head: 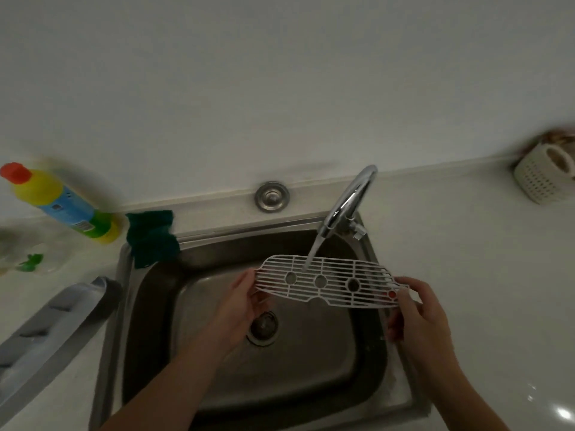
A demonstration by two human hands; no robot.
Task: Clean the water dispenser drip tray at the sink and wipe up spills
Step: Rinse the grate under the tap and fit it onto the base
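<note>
A white slotted drip tray grate (334,283) with three round holes and a small red float is held level over the steel sink (149,306). My left hand (241,301) grips its left end and my right hand (418,309) grips its right end. Water runs from the chrome faucet (348,200) onto the grate's upper middle. The grey drip tray base (53,331) lies on the counter left of the sink.
A green scouring pad (152,236) hangs over the sink's back left corner. A yellow and blue bottle (59,202) with a red cap stands on the left counter. A white perforated holder (543,175) sits at the far right. The drain (263,328) is below the grate.
</note>
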